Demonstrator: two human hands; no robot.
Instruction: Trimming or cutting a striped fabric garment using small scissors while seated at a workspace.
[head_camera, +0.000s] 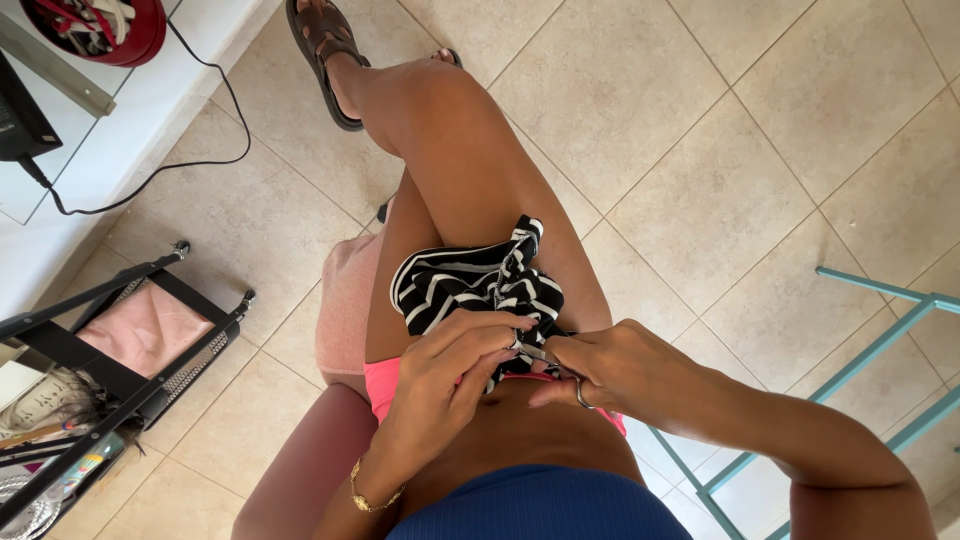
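Note:
A black-and-white striped cloth (475, 280) lies bunched on my lap, over my crossed legs. My left hand (450, 365), with a gold bracelet at the wrist, pinches the near edge of the cloth between thumb and fingers. My right hand (610, 370), wearing a ring, meets it from the right and grips the same edge. Both hands touch each other over the cloth, just above pink shorts (382, 385). What lies between the fingertips is hidden.
I sit on a pink-cushioned seat (345, 300) over a beige tiled floor (720, 150). A black metal rack (120, 350) with a pink item stands at left. A teal metal frame (880, 340) is at right. A black cable (190, 150) runs along a white ledge.

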